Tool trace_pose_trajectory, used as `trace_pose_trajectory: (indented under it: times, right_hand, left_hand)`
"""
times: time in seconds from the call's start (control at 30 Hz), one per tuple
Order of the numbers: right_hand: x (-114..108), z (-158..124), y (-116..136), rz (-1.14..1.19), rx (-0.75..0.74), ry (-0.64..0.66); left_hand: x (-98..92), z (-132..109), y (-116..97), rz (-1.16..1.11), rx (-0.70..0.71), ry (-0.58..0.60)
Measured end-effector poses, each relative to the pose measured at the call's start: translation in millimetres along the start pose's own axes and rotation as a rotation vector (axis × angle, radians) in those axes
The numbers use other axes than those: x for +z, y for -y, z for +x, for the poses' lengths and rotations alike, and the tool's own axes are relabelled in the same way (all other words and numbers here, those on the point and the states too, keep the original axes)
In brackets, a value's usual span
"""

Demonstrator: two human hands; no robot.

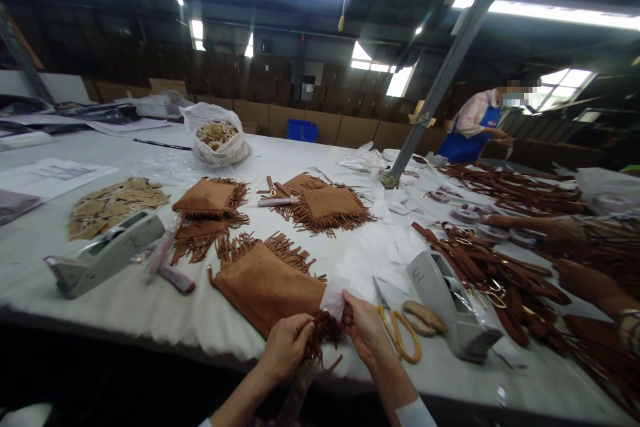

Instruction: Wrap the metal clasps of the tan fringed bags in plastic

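A brown suede bag (273, 283) with a fringed edge lies at the table's front, in front of me. My left hand (290, 343) is closed on the bag's fringe at its near right corner. My right hand (363, 323) pinches a small sheet of white tissue paper (334, 297) beside that corner. Just right of this hand lie scissors (397, 327) with yellow handles and a small tan object (424, 318). Farther back are more fringed bags, a pair stacked at the left (207, 199) and others at the middle (333, 205).
Tape dispensers stand at left (107, 250) and right (453, 307). Brown straps with buckles (493, 267) heap at the right, where another person's arms (595, 283) reach in. Tan pieces (117, 203) and a filled plastic bag (215, 135) sit left. A grey post (440, 80) rises behind; a person in a blue apron (470, 127) stands beyond.
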State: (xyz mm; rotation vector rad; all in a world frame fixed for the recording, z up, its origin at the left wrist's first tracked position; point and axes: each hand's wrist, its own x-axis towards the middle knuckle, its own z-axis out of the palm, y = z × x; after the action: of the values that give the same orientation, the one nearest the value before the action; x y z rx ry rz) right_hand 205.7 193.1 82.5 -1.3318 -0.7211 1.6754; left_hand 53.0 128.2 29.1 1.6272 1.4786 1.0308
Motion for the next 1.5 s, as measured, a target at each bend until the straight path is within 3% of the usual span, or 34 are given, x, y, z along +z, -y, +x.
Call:
trace_pose_trajectory:
  times: [0.37, 0.57, 0.73, 0.9, 1.13, 1.23, 1.3, 1.4, 1.5]
  right_hand:
    - [8, 0, -3, -0.038, -0.025, -0.005]
    - [8, -3, -19, -0.133, -0.156, 0.115]
    - [4, -10, -27, -0.296, -0.283, 0.179]
    - [8, -27, -25, -0.341, -0.3, 0.245]
    - [12, -38, -50, -0.541, -0.345, 0.166]
    - [13, -49, -54, -0.593, -0.385, 0.121]
    - [14, -58, -57, -0.63, -0.432, 0.103]
    - [14, -66, -68, -0.677, -0.57, 0.098]
    - [12, -63, -86, -0.83, -0.831, 0.184]
  left_hand:
    - [-0.8, 2, 1, -0.02, -0.026, 0.007]
    - [-0.7, 1, 3, -0.006, -0.03, 0.01]
    - [-3.5, -5, -1, -0.158, -0.018, -0.01]
    - [-5.9, -11, -1, -0.208, 0.01, -0.035]
    - [-17.7, -30, -8, -0.296, 0.025, -0.019]
    - [-22.5, -53, -1, -0.375, -0.106, -0.204]
    - [-23.1, -69, 8, -0.488, -0.305, -0.312]
    - [-21.1, -90, 18, -0.772, -0.64, -0.209]
    - [-20.1, -99, 15, -1.001, -0.826, -0.008]
